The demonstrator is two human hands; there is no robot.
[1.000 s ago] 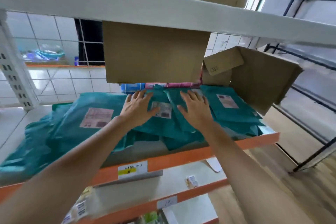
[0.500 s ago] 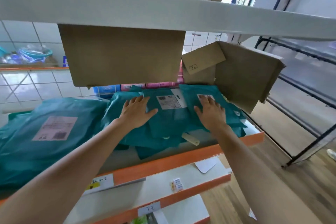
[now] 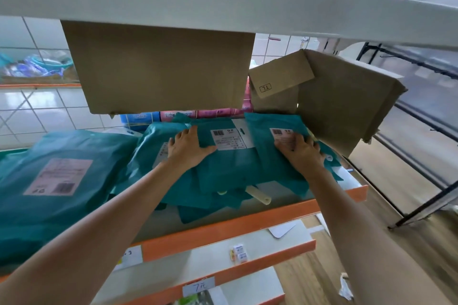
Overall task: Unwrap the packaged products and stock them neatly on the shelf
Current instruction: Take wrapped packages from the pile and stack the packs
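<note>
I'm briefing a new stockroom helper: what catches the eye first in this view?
A heap of teal mailer bags with white labels covers the orange-edged shelf, and the left hand and right hand both rest flat on the middle ones. Behind them a big brown cardboard box shows below the upper shelf board, with an open box at its right.
</note>
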